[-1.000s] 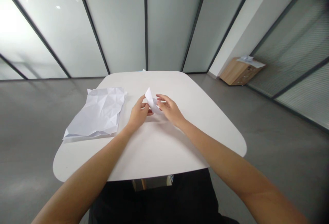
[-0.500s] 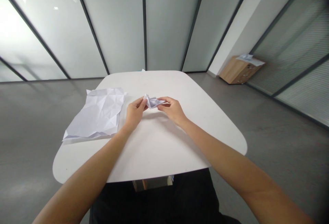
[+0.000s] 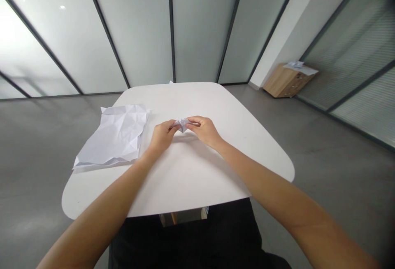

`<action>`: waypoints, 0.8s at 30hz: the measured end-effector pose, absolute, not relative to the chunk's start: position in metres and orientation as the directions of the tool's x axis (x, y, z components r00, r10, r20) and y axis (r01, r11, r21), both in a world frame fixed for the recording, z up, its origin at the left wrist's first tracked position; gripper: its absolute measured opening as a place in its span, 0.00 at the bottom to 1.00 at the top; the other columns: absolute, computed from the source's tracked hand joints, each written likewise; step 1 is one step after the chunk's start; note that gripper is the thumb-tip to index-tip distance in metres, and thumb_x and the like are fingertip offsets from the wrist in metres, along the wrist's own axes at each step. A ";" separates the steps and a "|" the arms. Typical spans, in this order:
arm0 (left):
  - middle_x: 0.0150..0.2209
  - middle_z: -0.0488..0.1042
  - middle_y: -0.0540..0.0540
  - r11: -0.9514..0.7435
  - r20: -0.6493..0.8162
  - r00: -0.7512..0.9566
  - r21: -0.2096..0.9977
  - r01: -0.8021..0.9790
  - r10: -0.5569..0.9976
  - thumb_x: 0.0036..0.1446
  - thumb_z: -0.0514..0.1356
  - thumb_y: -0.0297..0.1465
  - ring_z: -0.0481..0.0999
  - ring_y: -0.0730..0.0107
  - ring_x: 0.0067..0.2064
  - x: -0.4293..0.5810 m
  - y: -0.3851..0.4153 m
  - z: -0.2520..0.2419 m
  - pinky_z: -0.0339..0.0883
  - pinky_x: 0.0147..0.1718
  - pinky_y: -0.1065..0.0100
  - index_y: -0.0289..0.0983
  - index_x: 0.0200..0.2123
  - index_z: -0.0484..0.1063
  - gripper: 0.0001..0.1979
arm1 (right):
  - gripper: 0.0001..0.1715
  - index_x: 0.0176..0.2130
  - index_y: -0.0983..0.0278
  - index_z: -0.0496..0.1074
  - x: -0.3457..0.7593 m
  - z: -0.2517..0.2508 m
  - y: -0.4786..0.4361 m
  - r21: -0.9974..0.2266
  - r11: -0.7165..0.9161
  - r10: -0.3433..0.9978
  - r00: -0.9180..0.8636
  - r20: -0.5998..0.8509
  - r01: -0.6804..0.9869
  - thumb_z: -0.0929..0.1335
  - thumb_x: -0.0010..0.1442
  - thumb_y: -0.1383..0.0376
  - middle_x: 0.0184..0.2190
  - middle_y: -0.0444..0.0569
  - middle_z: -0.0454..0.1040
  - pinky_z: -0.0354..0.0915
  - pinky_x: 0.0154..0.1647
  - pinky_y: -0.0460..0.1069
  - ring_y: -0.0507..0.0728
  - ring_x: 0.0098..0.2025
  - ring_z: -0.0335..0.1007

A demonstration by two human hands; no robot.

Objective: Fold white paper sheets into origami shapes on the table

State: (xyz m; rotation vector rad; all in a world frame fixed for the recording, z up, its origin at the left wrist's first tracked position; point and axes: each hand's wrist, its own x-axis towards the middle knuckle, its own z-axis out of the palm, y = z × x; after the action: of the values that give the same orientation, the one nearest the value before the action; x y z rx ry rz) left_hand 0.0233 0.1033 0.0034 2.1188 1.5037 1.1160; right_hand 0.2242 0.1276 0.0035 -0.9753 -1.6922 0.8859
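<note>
A small folded white paper piece (image 3: 182, 124) is held just above the middle of a white table (image 3: 197, 170). My left hand (image 3: 163, 136) pinches its left end with closed fingers. My right hand (image 3: 204, 129) pinches its right end, fingers curled round it. The two hands nearly meet, and most of the paper is hidden between the fingertips.
A stack of creased white paper sheets (image 3: 112, 135) lies on the table's left side, close to my left hand. A wooden cabinet (image 3: 285, 80) with papers on top stands on the grey floor at the far right. Glass wall panels rise behind the table.
The paper piece has gone from standing tall to a small flat bundle. Both hands have closed in on it and now pinch it between them.
</note>
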 end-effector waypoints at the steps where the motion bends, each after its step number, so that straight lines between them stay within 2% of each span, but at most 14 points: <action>1: 0.32 0.80 0.47 -0.395 0.402 0.159 0.618 0.680 0.902 0.67 0.57 0.37 0.78 0.65 0.35 0.024 0.103 0.004 0.67 0.38 0.68 0.39 0.35 0.78 0.12 | 0.14 0.42 0.62 0.82 0.223 0.003 0.128 -0.885 0.419 0.900 -0.223 0.375 0.205 0.74 0.58 0.58 0.44 0.50 0.84 0.74 0.54 0.57 0.61 0.46 0.81; 2: 0.32 0.80 0.47 -0.392 0.396 0.161 0.620 0.680 0.904 0.67 0.57 0.38 0.78 0.65 0.35 0.024 0.102 0.004 0.67 0.38 0.68 0.39 0.37 0.77 0.11 | 0.14 0.41 0.63 0.82 0.222 0.003 0.127 -0.886 0.419 0.900 -0.220 0.376 0.201 0.74 0.58 0.57 0.42 0.50 0.84 0.74 0.54 0.58 0.61 0.44 0.81; 4: 0.33 0.80 0.49 -0.383 0.388 0.129 0.700 0.603 0.913 0.67 0.58 0.37 0.80 0.66 0.35 0.027 0.100 0.003 0.68 0.38 0.69 0.40 0.48 0.74 0.11 | 0.16 0.42 0.63 0.81 0.220 0.002 0.127 -0.904 0.395 0.909 -0.208 0.360 0.161 0.74 0.58 0.56 0.39 0.49 0.83 0.76 0.51 0.57 0.59 0.40 0.80; 6: 0.32 0.80 0.51 -0.346 0.362 0.056 0.820 0.455 0.931 0.66 0.60 0.38 0.82 0.67 0.34 0.031 0.098 0.003 0.71 0.37 0.69 0.42 0.58 0.65 0.20 | 0.20 0.46 0.61 0.78 0.218 0.002 0.127 -0.945 0.324 0.933 -0.180 0.310 0.051 0.76 0.55 0.55 0.33 0.45 0.81 0.77 0.48 0.56 0.56 0.36 0.79; 7: 0.32 0.79 0.52 -0.326 0.343 0.021 0.871 0.368 0.939 0.65 0.61 0.39 0.82 0.67 0.33 0.034 0.098 0.003 0.72 0.37 0.69 0.43 0.60 0.62 0.23 | 0.23 0.47 0.60 0.76 0.217 0.003 0.126 -0.961 0.275 0.948 -0.158 0.275 -0.022 0.77 0.54 0.55 0.31 0.42 0.79 0.78 0.47 0.56 0.55 0.34 0.78; 10: 0.36 0.80 0.50 -0.297 0.299 0.000 0.948 0.115 0.954 0.63 0.64 0.42 0.83 0.68 0.35 0.040 0.097 0.001 0.75 0.41 0.67 0.43 0.57 0.62 0.24 | 0.25 0.46 0.58 0.71 0.214 0.007 0.124 -0.969 0.132 0.983 -0.097 0.155 -0.207 0.79 0.52 0.57 0.27 0.36 0.76 0.79 0.48 0.56 0.53 0.32 0.78; 13: 0.41 0.80 0.47 -0.307 0.308 0.047 0.951 -0.030 0.950 0.58 0.68 0.39 0.82 0.70 0.38 0.042 0.098 0.001 0.76 0.46 0.64 0.41 0.56 0.64 0.27 | 0.20 0.42 0.59 0.71 0.213 0.011 0.121 -0.949 0.004 0.992 -0.121 0.045 -0.315 0.79 0.54 0.60 0.30 0.41 0.79 0.78 0.51 0.56 0.53 0.35 0.80; 17: 0.45 0.79 0.45 -0.324 0.326 0.055 0.945 -0.036 0.944 0.58 0.68 0.37 0.82 0.71 0.39 0.040 0.099 0.001 0.76 0.46 0.64 0.41 0.61 0.65 0.30 | 0.16 0.42 0.60 0.73 0.211 0.012 0.120 -0.925 -0.080 0.985 -0.173 -0.016 -0.371 0.78 0.57 0.61 0.36 0.46 0.82 0.78 0.54 0.57 0.55 0.38 0.82; 21: 0.47 0.78 0.46 -0.322 0.324 -0.025 0.944 0.073 0.946 0.60 0.65 0.34 0.82 0.70 0.39 0.038 0.099 -0.001 0.76 0.47 0.64 0.43 0.64 0.67 0.29 | 0.17 0.45 0.61 0.74 0.210 0.009 0.119 -0.938 -0.002 0.978 -0.195 0.069 -0.345 0.76 0.60 0.55 0.38 0.47 0.83 0.77 0.55 0.57 0.56 0.40 0.82; 24: 0.46 0.78 0.46 -0.286 0.300 -0.124 0.951 0.118 0.946 0.58 0.64 0.31 0.82 0.70 0.39 0.037 0.102 -0.005 0.77 0.45 0.65 0.42 0.65 0.66 0.31 | 0.20 0.48 0.60 0.74 0.208 0.007 0.116 -0.967 0.096 0.961 -0.230 0.152 -0.236 0.75 0.61 0.53 0.43 0.49 0.82 0.77 0.54 0.57 0.57 0.45 0.82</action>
State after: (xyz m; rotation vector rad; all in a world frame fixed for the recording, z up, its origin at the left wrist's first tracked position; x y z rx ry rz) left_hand 0.0372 0.1021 -0.0046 1.4353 1.2338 1.4898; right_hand 0.2081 0.1162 0.0072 -0.8225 -1.2709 1.3880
